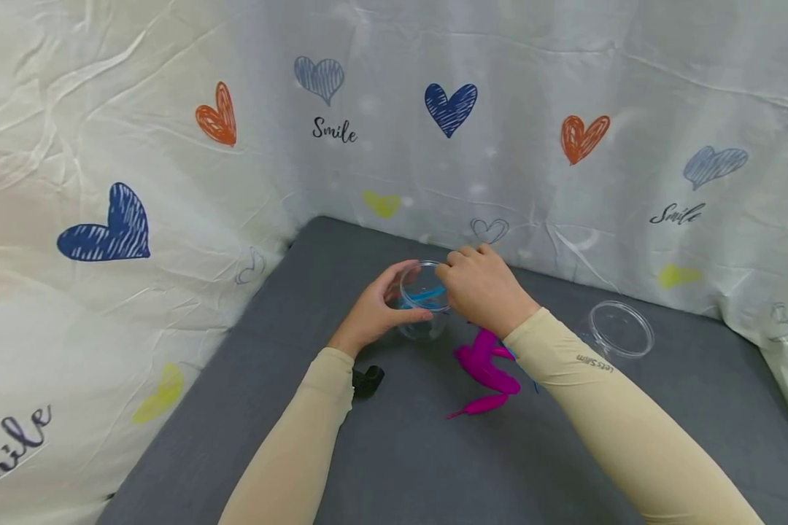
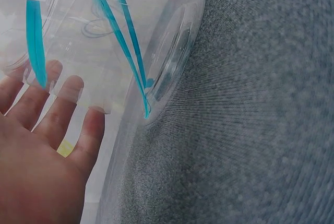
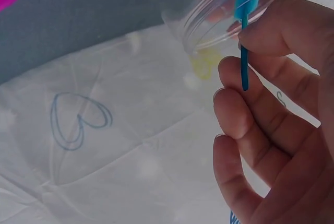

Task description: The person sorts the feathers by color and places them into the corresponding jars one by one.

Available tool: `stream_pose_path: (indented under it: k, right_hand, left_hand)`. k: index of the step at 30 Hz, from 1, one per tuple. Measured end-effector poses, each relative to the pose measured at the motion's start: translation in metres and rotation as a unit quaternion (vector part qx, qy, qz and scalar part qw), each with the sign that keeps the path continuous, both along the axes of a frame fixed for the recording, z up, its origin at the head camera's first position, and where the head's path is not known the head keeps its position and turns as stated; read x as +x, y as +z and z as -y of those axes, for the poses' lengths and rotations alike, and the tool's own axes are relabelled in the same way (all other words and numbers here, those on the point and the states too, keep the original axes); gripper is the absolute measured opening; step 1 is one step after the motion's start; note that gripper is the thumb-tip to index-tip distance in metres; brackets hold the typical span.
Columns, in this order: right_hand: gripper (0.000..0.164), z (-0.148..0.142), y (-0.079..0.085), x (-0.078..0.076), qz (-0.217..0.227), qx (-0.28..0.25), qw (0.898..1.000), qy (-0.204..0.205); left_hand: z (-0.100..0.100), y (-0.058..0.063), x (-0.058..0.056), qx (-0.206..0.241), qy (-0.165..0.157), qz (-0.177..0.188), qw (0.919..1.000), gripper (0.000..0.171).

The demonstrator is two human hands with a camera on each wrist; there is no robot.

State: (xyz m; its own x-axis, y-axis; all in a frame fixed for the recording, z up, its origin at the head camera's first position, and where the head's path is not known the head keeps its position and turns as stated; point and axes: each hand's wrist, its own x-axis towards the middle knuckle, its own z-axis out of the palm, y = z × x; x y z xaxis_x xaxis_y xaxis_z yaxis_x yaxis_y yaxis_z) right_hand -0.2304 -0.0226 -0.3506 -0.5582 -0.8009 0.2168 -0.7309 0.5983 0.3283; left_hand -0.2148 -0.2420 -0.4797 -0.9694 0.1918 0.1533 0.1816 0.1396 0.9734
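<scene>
The left hand has its grip wrapped round the clear jar, tilted above the grey surface. The right hand pinches a blue strip at the jar's mouth, and two more blue strips show inside! A magenta figure lies near, a clear lid off to the right.

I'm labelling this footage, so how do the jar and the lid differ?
The jar is deep; the lid is shallow. The left hand grips the jar, while the lid lies on the table, with neither hand on it. Blue pieces show inside the jar; none show in the lid. Both are clear and round.
</scene>
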Motion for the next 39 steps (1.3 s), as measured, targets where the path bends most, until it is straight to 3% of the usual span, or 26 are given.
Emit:
stream_pose_path:
  k: [8, 16, 32, 39]
  right_hand:
    - [0.010, 0.005, -0.004, -0.003, -0.003, 0.004, 1.000, 0.011]
    - [0.009, 0.008, -0.008, -0.006, 0.030, 0.010, 0.999, 0.010]
    - [0.006, -0.009, 0.002, -0.008, 0.060, -0.046, 0.997, -0.008]
    - [0.007, -0.034, -0.006, -0.007, 0.084, -0.108, 0.990, -0.036]
  left_hand:
    - [0.000, 0.001, 0.000, -0.010, 0.002, 0.001, 0.9999, 0.094]
    - [-0.001, -0.001, 0.000, -0.016, -0.001, -0.001, 0.9999, 0.098]
    - [-0.001, 0.003, 0.002, -0.024, 0.001, 0.000, 0.9997, 0.095]
    - [-0.001, 0.000, 0.002, -0.027, 0.010, -0.004, 0.9996, 0.093]
